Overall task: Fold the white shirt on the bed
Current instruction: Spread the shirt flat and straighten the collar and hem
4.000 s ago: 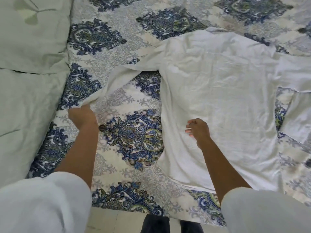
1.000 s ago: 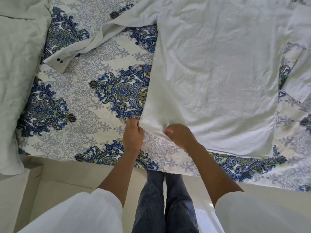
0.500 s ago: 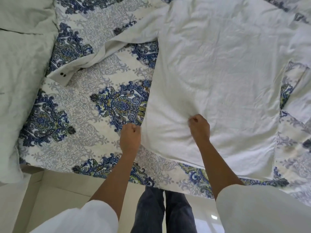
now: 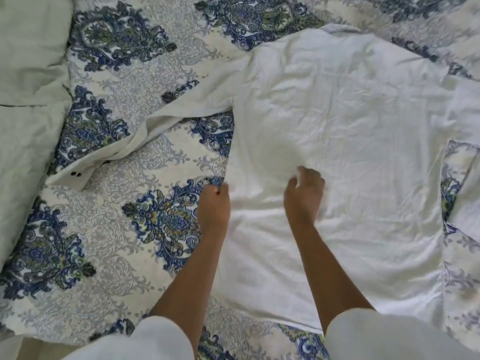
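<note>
Right hand [image 4: 305, 193] motion-blurred, shirt [image 4: 337, 152] cut off at right edge.

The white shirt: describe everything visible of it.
The white shirt is thin, creased cloth, spread flat and unfolded on the patterned bedspread. One long sleeve trails toward the pale green bedding, twisted midway, ending in a cuff with two dark buttons. The other sleeve reaches the frame's edge. The left hand sits at its side edge, grip blurred; the right hand is open over its lower middle.

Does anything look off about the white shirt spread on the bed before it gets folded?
Yes. On the white shirt, the sleeve at the left is twisted and bunched partway along, and its cuff lies askew on the patterned bedspread rather than flat. The body is creased too.
</note>
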